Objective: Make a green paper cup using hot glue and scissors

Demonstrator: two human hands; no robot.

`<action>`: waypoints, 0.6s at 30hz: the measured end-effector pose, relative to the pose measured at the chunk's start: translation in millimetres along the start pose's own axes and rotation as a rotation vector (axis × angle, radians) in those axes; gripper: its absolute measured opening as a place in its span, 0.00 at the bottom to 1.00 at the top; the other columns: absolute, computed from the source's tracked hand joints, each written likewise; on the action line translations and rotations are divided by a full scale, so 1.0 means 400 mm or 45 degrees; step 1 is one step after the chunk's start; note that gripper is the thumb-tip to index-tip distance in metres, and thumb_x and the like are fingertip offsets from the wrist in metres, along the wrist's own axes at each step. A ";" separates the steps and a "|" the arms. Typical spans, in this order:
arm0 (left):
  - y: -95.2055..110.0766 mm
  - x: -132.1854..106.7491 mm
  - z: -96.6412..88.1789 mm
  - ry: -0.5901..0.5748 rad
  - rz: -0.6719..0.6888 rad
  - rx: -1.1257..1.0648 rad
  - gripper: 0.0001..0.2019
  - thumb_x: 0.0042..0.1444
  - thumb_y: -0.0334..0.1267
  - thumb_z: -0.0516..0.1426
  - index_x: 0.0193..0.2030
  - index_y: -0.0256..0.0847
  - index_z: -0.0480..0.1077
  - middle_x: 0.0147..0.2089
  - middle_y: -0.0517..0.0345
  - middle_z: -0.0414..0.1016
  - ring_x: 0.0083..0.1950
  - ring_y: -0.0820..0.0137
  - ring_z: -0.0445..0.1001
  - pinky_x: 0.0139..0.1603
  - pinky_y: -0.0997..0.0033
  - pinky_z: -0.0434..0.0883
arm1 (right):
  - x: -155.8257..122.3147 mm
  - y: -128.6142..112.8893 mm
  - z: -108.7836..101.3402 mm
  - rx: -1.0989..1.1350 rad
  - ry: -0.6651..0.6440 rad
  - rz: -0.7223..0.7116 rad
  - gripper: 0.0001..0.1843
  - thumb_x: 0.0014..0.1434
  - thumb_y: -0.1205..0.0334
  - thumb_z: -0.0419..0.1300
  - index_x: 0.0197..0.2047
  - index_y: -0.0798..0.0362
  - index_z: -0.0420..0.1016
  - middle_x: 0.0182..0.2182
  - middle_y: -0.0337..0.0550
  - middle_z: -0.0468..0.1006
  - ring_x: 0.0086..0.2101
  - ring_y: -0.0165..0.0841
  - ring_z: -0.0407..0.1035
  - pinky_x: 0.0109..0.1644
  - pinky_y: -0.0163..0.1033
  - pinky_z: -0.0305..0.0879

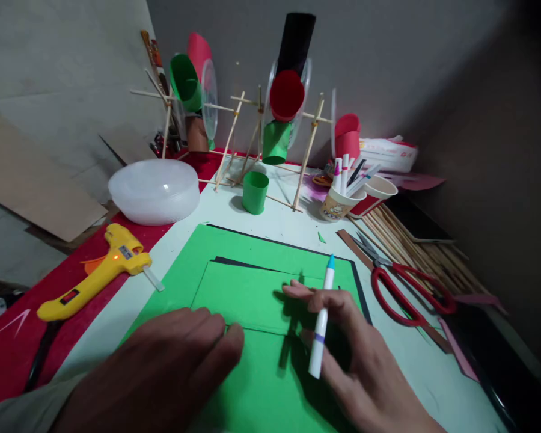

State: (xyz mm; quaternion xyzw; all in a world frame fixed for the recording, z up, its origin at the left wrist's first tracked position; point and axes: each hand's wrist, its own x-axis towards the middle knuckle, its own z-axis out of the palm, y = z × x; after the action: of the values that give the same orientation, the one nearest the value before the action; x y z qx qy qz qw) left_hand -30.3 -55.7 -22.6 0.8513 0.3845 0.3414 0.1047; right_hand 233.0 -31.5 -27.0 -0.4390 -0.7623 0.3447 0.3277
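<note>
My right hand [356, 355] holds a white marker [323, 319] with a blue end pointing up and a purple band, gripped between its fingers. Below it lies a rectangular piece of green paper [247, 294], on top of a larger green sheet [252, 391] that has a black sheet [363, 294] showing under its far and right edges. My left hand [162, 367] is closed at the near left of the rectangular piece, its fingers and thumb pressed on that paper's edge. Red-handled scissors [406, 282] lie to the right of the green sheet.
A yellow glue gun [99, 273] with its light on lies at left, near stacked clear plastic bowls [155, 192]. Stick frames [309, 153] carrying coloured paper tubes stand behind a green paper cup [255, 193]. A marker cup [338, 205] and wooden sticks [401, 234] are at right.
</note>
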 end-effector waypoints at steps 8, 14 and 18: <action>0.025 0.021 0.030 -0.327 0.483 0.776 0.08 0.64 0.29 0.52 0.47 0.43 0.68 0.45 0.60 0.80 0.55 0.64 0.72 0.61 0.61 0.59 | 0.012 0.069 0.027 -0.640 -0.030 -0.392 0.25 0.63 0.75 0.49 0.62 0.52 0.55 0.57 0.60 0.76 0.59 0.45 0.70 0.59 0.62 0.67; 0.044 0.035 0.071 -0.187 0.479 0.909 0.08 0.61 0.26 0.50 0.41 0.42 0.66 0.40 0.57 0.83 0.48 0.68 0.79 0.56 0.66 0.65 | 0.013 0.073 -0.010 -0.642 -0.043 -0.414 0.26 0.62 0.74 0.51 0.63 0.50 0.60 0.56 0.55 0.78 0.56 0.45 0.72 0.58 0.59 0.69; 0.045 0.038 0.090 -0.173 0.544 0.929 0.07 0.62 0.26 0.50 0.39 0.42 0.65 0.40 0.60 0.84 0.46 0.71 0.80 0.52 0.69 0.68 | 0.003 0.076 -0.053 -0.711 -0.132 -0.383 0.27 0.63 0.69 0.56 0.65 0.49 0.64 0.57 0.52 0.77 0.57 0.48 0.71 0.50 0.51 0.78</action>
State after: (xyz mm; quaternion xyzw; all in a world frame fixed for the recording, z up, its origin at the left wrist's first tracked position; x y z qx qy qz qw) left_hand 11.3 -54.0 -33.9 0.9137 0.2872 0.1400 -0.2512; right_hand 263.1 -13.8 -39.8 -0.3760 -0.8995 0.0919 0.2025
